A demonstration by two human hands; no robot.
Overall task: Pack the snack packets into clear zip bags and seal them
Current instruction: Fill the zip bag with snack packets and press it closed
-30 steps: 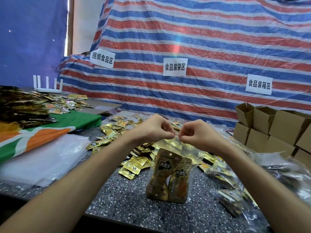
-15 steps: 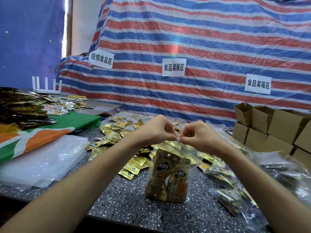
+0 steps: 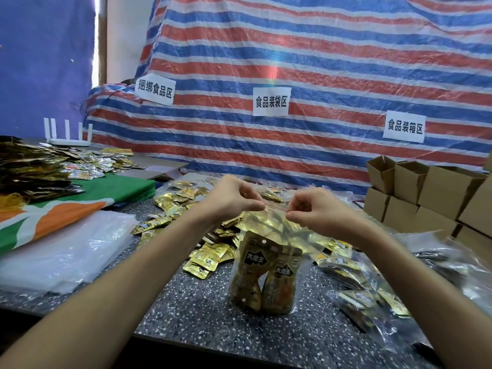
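Both hands pinch the top edge of a clear zip bag (image 3: 274, 230), the left hand (image 3: 229, 199) at its left end and the right hand (image 3: 316, 211) at its right. The bag hangs between them, its bottom resting on the speckled worktop (image 3: 202, 315), with two gold snack packets (image 3: 263, 278) upright inside.

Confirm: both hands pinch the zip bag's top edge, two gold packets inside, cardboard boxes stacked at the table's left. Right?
Wrong side: the head view shows the cardboard boxes stacked at the right, not the left. Rest stands: left hand and right hand pinch the top edge of the zip bag, two gold packets inside.
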